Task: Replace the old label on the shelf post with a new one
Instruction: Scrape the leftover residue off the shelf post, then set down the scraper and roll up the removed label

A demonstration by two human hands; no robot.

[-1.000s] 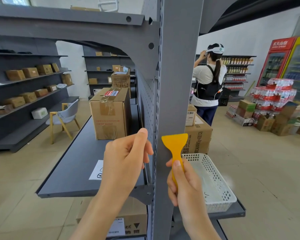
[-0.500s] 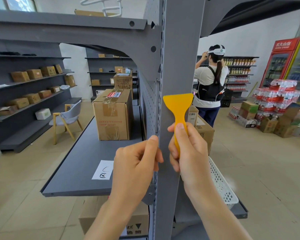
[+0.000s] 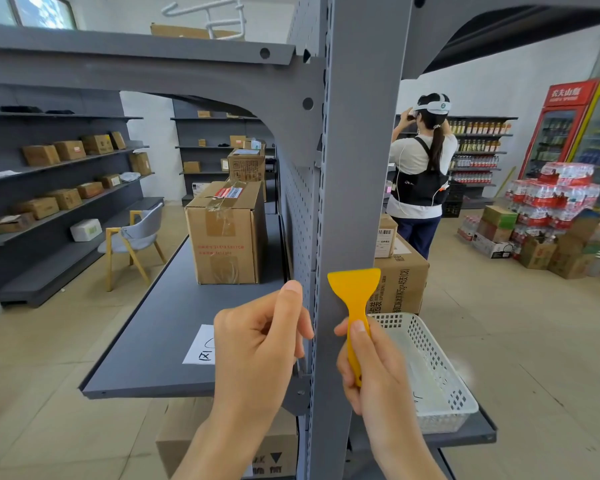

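We see the right hand (image 3: 371,368) clenched around the handle of a yellow plastic scraper (image 3: 355,299), its flat blade laid against the front face of the grey metal shelf post (image 3: 361,168) just above that hand. The left hand (image 3: 260,344) sits curled at the post's left edge with thumb and forefinger pinched together; we cannot tell whether anything is held between them. No label is discernible on the post. Behind the right hand lies a white perforated plastic basket (image 3: 440,375), partly hidden.
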